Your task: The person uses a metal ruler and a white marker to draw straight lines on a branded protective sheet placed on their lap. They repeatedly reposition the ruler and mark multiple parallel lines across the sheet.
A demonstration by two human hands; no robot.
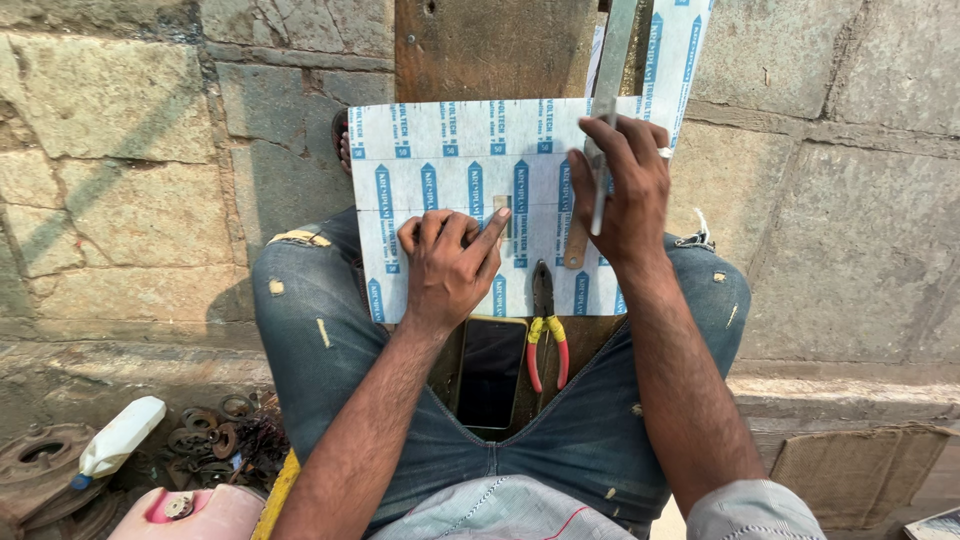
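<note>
The person is sitting with a white sheet [450, 190] printed with blue labels lying across their jeans-clad knees. The left hand [450, 265] is pressing down on the sheet near its lower middle, the fingers curled under and the forefinger stretched out flat toward the right; its grip is closed on nothing, only bearing on the sheet. The right hand [622, 190] is resting on the sheet's right part, its grip clamped around a long, flat metal tool [607, 110] that is running upward past the sheet's top edge; whether it is a file or a blade cannot be told. A ring is showing on one finger of that hand. A small wooden handle-like piece [576, 245] is lying on the sheet just below the right hand.

Pliers [545, 325] with red and yellow handles are lying at the sheet's lower edge, between the two forearms, handles pointing toward the person. Just beside them, to the left, a dark phone [490, 372] is lying face up on the lap. A wooden plank [480, 45] is standing beyond the sheet against the stone paving. At the lower left, a white plastic bottle [120, 440] is lying near a heap of rusty metal rings [210, 435].
</note>
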